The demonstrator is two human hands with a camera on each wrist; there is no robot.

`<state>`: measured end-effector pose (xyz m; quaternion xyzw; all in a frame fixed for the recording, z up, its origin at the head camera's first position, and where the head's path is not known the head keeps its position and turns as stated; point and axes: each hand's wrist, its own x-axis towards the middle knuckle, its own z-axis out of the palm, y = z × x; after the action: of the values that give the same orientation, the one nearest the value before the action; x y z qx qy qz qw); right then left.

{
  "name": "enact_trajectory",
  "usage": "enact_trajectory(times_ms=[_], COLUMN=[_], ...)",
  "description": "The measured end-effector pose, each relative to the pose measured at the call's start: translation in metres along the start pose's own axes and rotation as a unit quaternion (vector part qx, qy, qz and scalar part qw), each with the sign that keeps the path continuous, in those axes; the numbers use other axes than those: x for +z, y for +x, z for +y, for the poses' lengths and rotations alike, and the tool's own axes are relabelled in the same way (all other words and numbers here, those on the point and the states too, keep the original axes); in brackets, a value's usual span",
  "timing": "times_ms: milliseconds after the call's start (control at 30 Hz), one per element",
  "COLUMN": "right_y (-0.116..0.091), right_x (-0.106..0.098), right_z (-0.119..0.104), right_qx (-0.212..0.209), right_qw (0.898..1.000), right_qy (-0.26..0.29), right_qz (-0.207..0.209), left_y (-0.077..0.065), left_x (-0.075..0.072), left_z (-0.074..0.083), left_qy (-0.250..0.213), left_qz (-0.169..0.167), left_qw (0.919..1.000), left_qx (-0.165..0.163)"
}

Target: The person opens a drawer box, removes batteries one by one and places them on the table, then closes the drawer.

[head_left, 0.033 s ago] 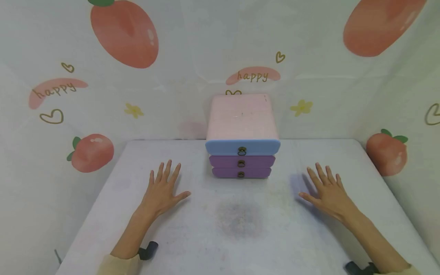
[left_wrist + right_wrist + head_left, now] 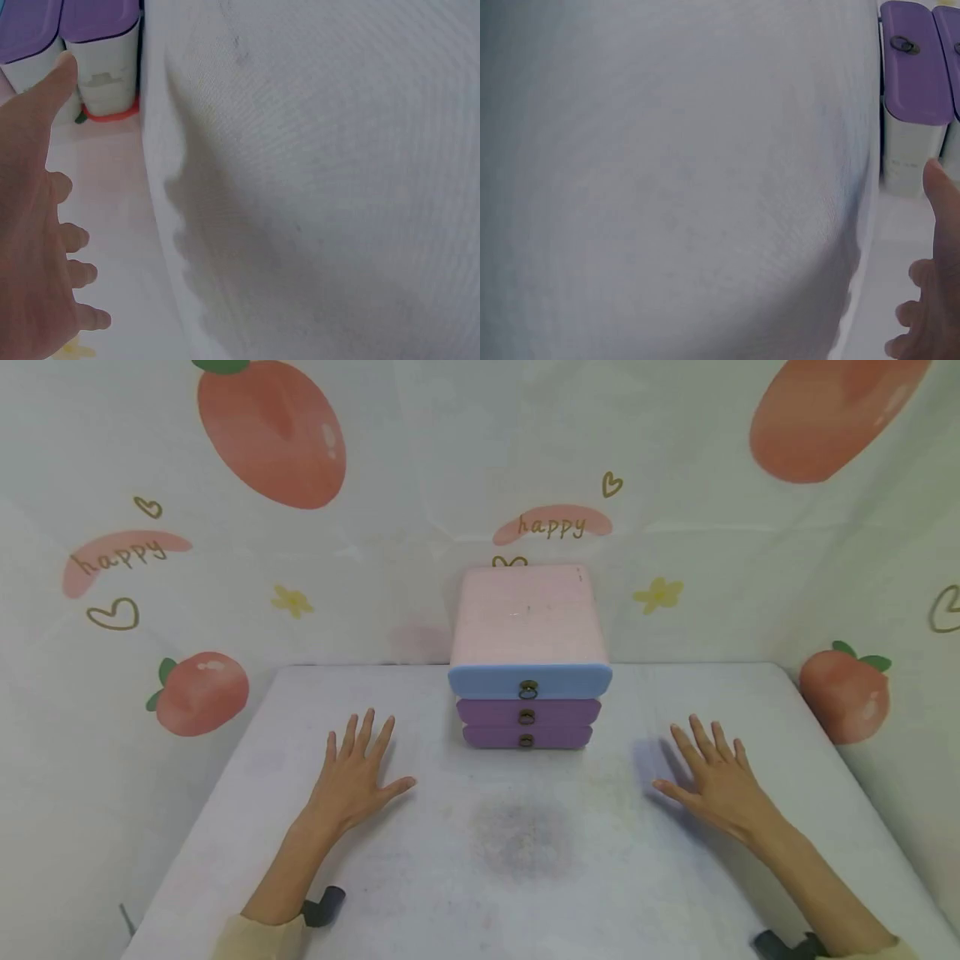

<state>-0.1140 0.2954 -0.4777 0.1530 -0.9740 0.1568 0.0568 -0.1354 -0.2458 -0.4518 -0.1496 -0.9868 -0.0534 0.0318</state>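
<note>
Hands: left hand (image 2: 352, 785) and right hand (image 2: 716, 789) both hold nothing, fingers straight and spread, backs up; shadows suggest they hang just above the bench (image 2: 420, 902).
Box (image 2: 528, 618): stands between the hands, farther back on the bench, near the backdrop (image 2: 405, 460); neither hand touches it.
Drawers: blue drawer (image 2: 487, 682) on top, two purple drawers (image 2: 487, 713) below; all look closed, contents hidden.
Progress: nothing held, nothing pulled out; my read is no handling under way, any work on the box left to do.
Box material: likely plastic, smooth pale pink top with small dark marks; whitish sides in wrist views.
Box shape: rounded corners, stacked tiers.
Pulls (image 2: 528, 686): one ring per drawer, centred, dark bronze tone, probably metal.
Bench surface: white, fine weave in wrist views; grey smudge (image 2: 521, 839) in front of box.
Backdrop: creased sheet, red fruit prints (image 2: 272, 443).
</note>
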Motion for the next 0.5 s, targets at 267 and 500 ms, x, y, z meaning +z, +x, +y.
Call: enact_trajectory(times_ms=[267,500], right_y=[-0.0013,-0.0006], right_x=[0.0002,0.0013], right_z=[0.0005,0.0007], right_qx=[0.003,-0.003], right_qw=[1.0,1.0], right_qy=[0.005,0.009], right_qz=[0.0,0.007], left_y=[-0.0006,0.0024], left_x=[0.0016,0.0011], left_z=[0.0012,0.0005], left_qy=[-0.002,-0.001], left_qz=[0.012,0.002], left_qw=[0.9999,1.0], left_qx=[0.008,0.003])
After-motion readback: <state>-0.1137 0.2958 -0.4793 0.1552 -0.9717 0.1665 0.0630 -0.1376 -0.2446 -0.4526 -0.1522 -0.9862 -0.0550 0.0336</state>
